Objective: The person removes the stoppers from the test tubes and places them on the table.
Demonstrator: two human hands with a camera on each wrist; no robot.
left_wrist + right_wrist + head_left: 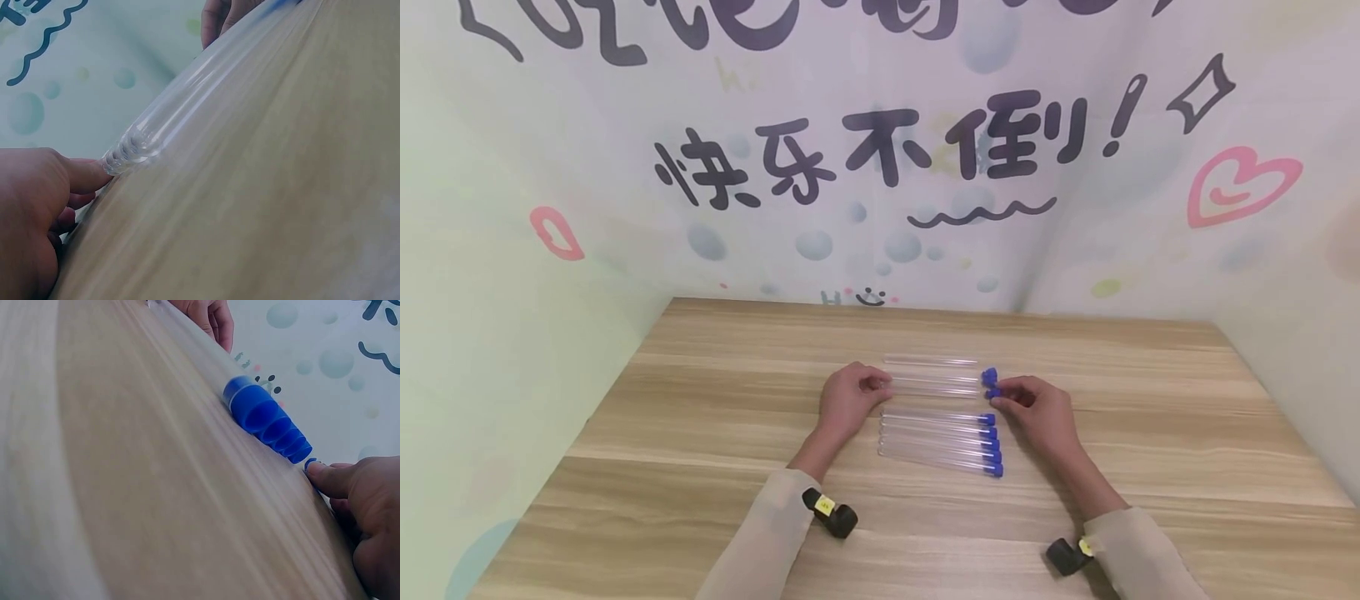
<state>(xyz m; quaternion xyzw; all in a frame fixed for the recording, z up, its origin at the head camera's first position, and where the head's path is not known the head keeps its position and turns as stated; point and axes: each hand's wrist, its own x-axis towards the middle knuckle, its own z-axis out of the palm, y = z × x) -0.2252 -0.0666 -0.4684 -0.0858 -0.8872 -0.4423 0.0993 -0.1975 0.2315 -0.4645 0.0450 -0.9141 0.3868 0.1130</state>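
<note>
Several clear test tubes with blue caps (936, 433) lie side by side on the wooden table, caps to the right. Beyond them lie a few uncapped tubes (932, 361). At their left ends my left hand (847, 400) pinches the rounded end of one tube between thumb and forefinger. My right hand (1037, 412) pinches a small blue cap (992, 392) near that tube's right end; whether cap and tube touch, I cannot tell. Loose blue caps (988, 376) sit just beyond it. In the right wrist view, the row of capped ends (265, 419) hides most of the held cap.
The wood-grain table (715, 400) ends at a printed cloth backdrop (865, 250) with dark lettering, and pale walls stand at both sides. A small black camera is strapped to each wrist, over light sleeves (767, 525).
</note>
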